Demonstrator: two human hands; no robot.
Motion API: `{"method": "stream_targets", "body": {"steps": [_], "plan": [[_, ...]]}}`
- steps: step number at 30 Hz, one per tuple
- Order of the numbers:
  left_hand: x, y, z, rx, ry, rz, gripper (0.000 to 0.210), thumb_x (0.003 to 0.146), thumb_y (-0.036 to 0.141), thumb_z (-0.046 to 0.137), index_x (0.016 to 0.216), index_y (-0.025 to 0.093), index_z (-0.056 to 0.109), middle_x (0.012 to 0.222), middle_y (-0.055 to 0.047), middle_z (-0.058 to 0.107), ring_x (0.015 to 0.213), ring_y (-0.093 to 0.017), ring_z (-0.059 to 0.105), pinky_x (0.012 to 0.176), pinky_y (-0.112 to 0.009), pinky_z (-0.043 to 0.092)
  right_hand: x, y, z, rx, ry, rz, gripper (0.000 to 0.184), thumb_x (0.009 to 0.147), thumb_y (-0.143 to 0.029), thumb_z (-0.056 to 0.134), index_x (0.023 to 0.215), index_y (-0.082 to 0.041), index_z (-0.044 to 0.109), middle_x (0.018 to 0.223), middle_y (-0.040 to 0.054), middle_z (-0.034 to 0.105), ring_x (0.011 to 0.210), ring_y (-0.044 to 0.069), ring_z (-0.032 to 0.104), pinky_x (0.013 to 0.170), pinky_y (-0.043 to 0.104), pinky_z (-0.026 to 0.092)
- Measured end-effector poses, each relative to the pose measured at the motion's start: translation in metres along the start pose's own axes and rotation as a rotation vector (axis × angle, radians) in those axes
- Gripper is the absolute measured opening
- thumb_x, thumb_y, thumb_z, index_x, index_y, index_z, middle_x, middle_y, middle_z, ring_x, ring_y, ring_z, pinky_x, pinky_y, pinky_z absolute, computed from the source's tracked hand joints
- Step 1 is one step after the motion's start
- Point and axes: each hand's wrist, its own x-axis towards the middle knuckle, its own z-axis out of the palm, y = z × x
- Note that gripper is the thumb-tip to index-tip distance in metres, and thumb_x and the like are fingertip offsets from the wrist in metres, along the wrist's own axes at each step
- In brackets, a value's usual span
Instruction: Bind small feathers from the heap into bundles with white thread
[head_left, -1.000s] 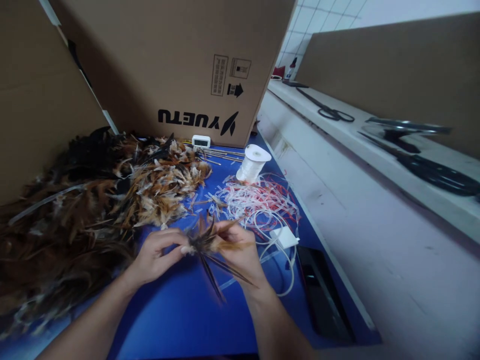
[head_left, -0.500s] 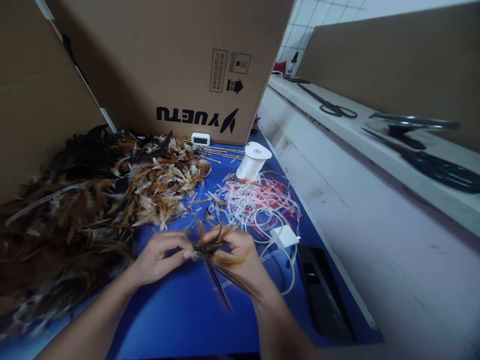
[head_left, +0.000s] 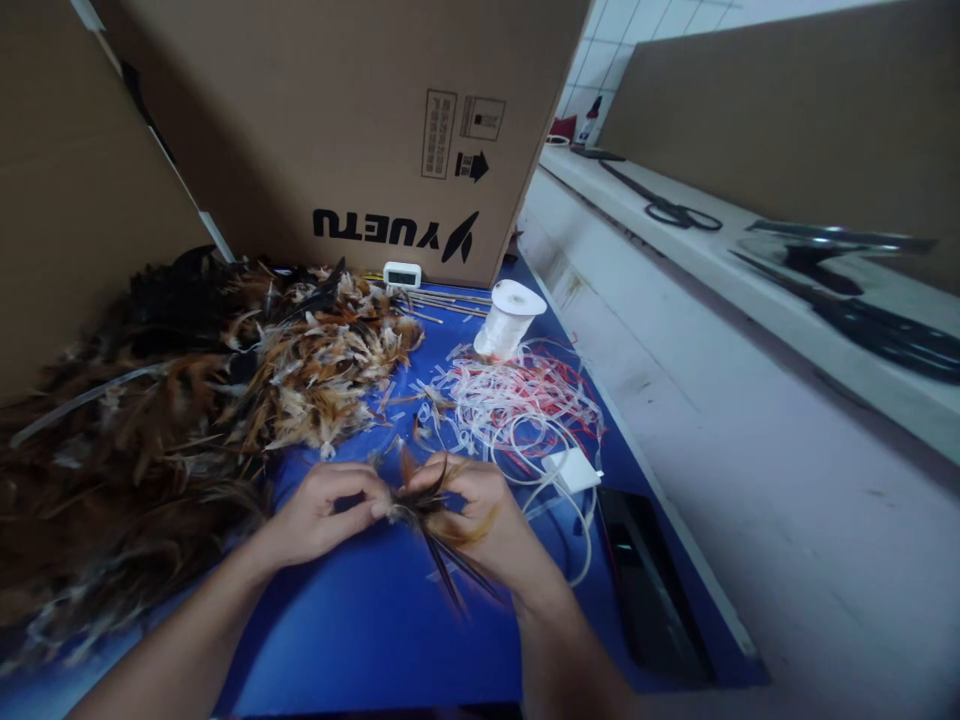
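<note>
Two bare hands meet over the counter [head_left: 360, 640]. The left hand [head_left: 322, 515] pinches a feather bunch [head_left: 416, 508] between thumb and forefinger at its pale, downy base; the right hand [head_left: 491, 525] seems to close on the same bunch from the other side, though the plumes cover its fingertips. The bunch sits between the two, its long dark tips slanting down past the right hand's thumb. It should weigh almost nothing: springy along the quills, soft and easily ruffled along the vanes, quick to slip or splay if held loosely. The gathered base looks the surest place to grip; pressing the tips would likely bend them.

Left of the left hand spreads a heap of brown and black feathers [head_left: 322, 375], backed by a tall cardboard box [head_left: 300, 110]. Beyond the hands lie thin sticks [head_left: 454, 300], then a white spool [head_left: 504, 322] beside a tangle of white and red strips [head_left: 525, 395]. Just right of the right hand are a white adapter [head_left: 572, 470] with its cable and a dark phone-like slab [head_left: 652, 590]. Farther right, a raised ledge [head_left: 757, 290] carries scissors [head_left: 682, 215] and a black-handled knife [head_left: 885, 335].
</note>
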Motion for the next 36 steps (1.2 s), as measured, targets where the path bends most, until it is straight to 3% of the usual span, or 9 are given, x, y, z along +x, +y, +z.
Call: {"method": "stream_targets", "body": {"steps": [9,18,26,36], "plan": [[-0.0004,-0.0003,-0.001,-0.001,-0.009,-0.014,0.011,0.085,0.012,0.059,0.078,0.015,0.066,0.072,-0.002,0.067,0.065,-0.009,0.061,0.064,-0.017,0.045,0.0009,-0.0006,-0.0014,0.036,-0.005,0.013,0.022,0.075,-0.006,0.068,0.088,-0.022,0.074,0.082,0.0002,0.07,0.078,0.013,0.065,0.075,0.023,0.049],[-0.0009,-0.0011,-0.0004,-0.013,-0.005,-0.005,0.01,0.085,0.012,0.06,0.079,0.015,0.066,0.073,-0.002,0.068,0.066,-0.009,0.062,0.065,-0.016,0.046,-0.0013,0.0027,-0.0003,0.064,-0.012,0.041,0.031,0.069,0.001,0.07,0.088,-0.023,0.075,0.079,-0.0022,0.07,0.074,0.012,0.064,0.071,0.021,0.048],[0.0007,0.0005,0.0012,-0.005,-0.038,-0.038,0.014,0.087,0.016,0.059,0.076,0.015,0.067,0.07,-0.002,0.067,0.064,-0.009,0.06,0.063,-0.017,0.045,-0.0011,-0.0015,-0.0003,0.011,-0.042,0.085,0.016,0.073,-0.009,0.073,0.084,-0.02,0.074,0.079,-0.0007,0.067,0.072,0.012,0.063,0.068,0.022,0.047],[-0.0006,-0.0015,0.0005,0.0,-0.04,-0.038,0.016,0.088,0.019,0.057,0.076,0.014,0.067,0.071,-0.003,0.067,0.064,-0.01,0.061,0.063,-0.018,0.045,-0.0006,-0.005,-0.0009,0.002,-0.05,0.081,0.011,0.074,-0.009,0.073,0.08,-0.018,0.073,0.076,-0.0004,0.066,0.07,0.012,0.062,0.066,0.022,0.046]]}}
